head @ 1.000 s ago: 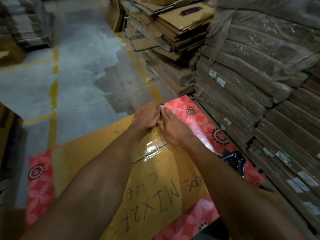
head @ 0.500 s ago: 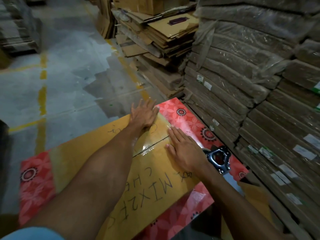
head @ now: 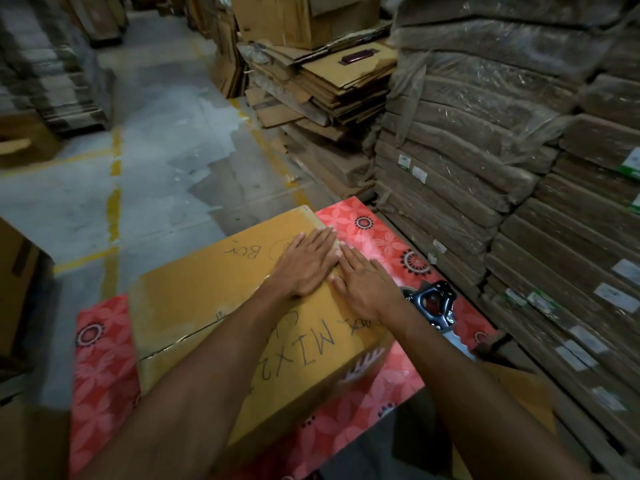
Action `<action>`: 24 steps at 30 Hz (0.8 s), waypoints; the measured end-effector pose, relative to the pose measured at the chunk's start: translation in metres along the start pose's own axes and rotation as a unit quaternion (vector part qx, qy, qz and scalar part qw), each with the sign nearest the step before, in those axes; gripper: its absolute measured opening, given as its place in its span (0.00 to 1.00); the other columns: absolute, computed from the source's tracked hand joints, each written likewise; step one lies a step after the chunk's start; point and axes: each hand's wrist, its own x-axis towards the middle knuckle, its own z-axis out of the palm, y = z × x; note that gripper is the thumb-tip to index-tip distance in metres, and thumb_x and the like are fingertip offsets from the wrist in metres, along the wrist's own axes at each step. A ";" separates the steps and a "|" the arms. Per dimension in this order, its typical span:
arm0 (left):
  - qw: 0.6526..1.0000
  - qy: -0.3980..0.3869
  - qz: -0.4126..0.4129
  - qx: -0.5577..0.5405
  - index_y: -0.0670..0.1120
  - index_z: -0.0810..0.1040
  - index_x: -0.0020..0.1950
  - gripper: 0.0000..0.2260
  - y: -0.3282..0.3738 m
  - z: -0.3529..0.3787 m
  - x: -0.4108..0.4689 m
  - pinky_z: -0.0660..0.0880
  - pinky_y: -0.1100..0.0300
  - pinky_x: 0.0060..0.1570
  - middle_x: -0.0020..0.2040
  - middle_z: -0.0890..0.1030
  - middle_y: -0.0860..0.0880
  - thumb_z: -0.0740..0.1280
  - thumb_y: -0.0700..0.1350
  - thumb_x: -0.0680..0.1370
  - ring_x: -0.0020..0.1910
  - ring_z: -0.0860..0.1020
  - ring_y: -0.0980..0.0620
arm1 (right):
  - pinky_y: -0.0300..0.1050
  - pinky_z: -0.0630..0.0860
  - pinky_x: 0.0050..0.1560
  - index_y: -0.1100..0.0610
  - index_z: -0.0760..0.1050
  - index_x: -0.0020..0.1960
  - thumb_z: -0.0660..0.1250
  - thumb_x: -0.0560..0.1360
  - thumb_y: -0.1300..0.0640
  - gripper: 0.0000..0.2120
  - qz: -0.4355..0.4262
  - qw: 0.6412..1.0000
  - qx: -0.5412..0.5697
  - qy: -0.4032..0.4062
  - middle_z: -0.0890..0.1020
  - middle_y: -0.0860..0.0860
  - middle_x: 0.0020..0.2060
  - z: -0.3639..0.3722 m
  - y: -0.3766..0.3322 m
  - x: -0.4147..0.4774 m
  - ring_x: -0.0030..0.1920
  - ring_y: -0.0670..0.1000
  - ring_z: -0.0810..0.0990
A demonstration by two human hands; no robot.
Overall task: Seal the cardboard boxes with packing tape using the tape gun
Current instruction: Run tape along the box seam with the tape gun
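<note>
fingers [head: 320,242] straight and held close together, palms flat. left hand [head: 304,268] and right hand [head: 369,285] lie side by side on the cardboard box [head: 207,289] top near its far edge, probably pressing tape down; the tape itself cannot be made out. tape gun [head: 433,304] lies unheld just right of the box. box sits on a red floral table cover [head: 104,358]. concrete floor [head: 156,150]; wrapped flat cardboard stacks [head: 485,174] at right.
</note>
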 end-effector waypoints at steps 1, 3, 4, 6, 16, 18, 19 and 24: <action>1.000 -0.004 -0.004 -0.007 0.52 0.43 0.83 0.30 0.001 -0.001 0.000 0.41 0.53 0.79 0.82 0.44 0.56 0.41 0.64 0.83 0.80 0.42 0.58 | 0.56 0.48 0.79 0.53 0.43 0.81 0.42 0.83 0.39 0.32 0.003 1.000 -0.001 0.000 0.44 0.47 0.81 0.000 0.003 -0.010 0.80 0.47 0.43; 1.000 -0.007 -0.011 -0.013 0.53 0.43 0.83 0.32 0.004 -0.003 0.000 0.41 0.52 0.79 0.82 0.43 0.57 0.41 0.67 0.82 0.80 0.42 0.58 | 0.55 0.48 0.79 0.51 0.41 0.81 0.42 0.83 0.39 0.31 0.007 1.000 0.000 0.008 0.44 0.46 0.81 0.001 0.008 -0.036 0.80 0.47 0.43; 1.000 -0.006 -0.014 -0.010 0.53 0.42 0.83 0.32 0.005 -0.003 0.000 0.42 0.52 0.79 0.82 0.43 0.57 0.41 0.67 0.82 0.80 0.42 0.58 | 0.55 0.47 0.79 0.50 0.41 0.81 0.41 0.83 0.39 0.31 0.010 1.000 0.000 0.013 0.44 0.46 0.80 0.002 0.011 -0.050 0.80 0.47 0.43; 1.000 -0.006 -0.017 -0.004 0.53 0.43 0.83 0.31 0.007 -0.005 -0.001 0.42 0.51 0.79 0.82 0.44 0.55 0.41 0.65 0.83 0.81 0.43 0.57 | 0.54 0.46 0.79 0.50 0.42 0.81 0.40 0.83 0.39 0.30 0.021 0.999 0.000 0.030 0.45 0.46 0.80 0.006 0.011 -0.077 0.80 0.46 0.42; 0.996 -0.011 -0.090 0.014 0.59 0.41 0.82 0.29 0.068 0.006 -0.035 0.39 0.39 0.77 0.82 0.41 0.55 0.40 0.66 0.82 0.81 0.39 0.50 | 0.52 0.47 0.80 0.52 0.46 0.81 0.42 0.84 0.42 0.29 0.007 0.993 0.056 0.104 0.51 0.49 0.81 0.023 0.016 -0.103 0.80 0.48 0.46; 0.995 -0.010 -0.093 0.017 0.57 0.40 0.82 0.31 0.078 0.012 -0.049 0.39 0.40 0.77 0.82 0.40 0.55 0.39 0.67 0.81 0.81 0.39 0.51 | 0.54 0.49 0.79 0.53 0.47 0.81 0.43 0.84 0.43 0.28 -0.004 0.992 0.063 0.106 0.52 0.50 0.81 0.025 0.019 -0.103 0.80 0.49 0.46; 0.995 -0.005 -0.097 0.018 0.57 0.39 0.82 0.31 0.082 0.014 -0.056 0.39 0.41 0.78 0.81 0.39 0.55 0.38 0.67 0.81 0.81 0.39 0.51 | 0.54 0.49 0.79 0.54 0.48 0.81 0.43 0.84 0.43 0.28 -0.007 0.992 0.062 0.112 0.52 0.50 0.81 0.026 0.019 -0.103 0.80 0.49 0.46; 0.990 0.014 -0.138 0.011 0.59 0.39 0.81 0.31 0.100 0.015 -0.069 0.39 0.38 0.76 0.81 0.39 0.58 0.36 0.69 0.80 0.81 0.39 0.52 | 0.51 0.45 0.79 0.55 0.43 0.81 0.41 0.84 0.43 0.30 0.099 0.966 0.148 0.188 0.47 0.52 0.81 0.044 -0.001 -0.128 0.80 0.49 0.40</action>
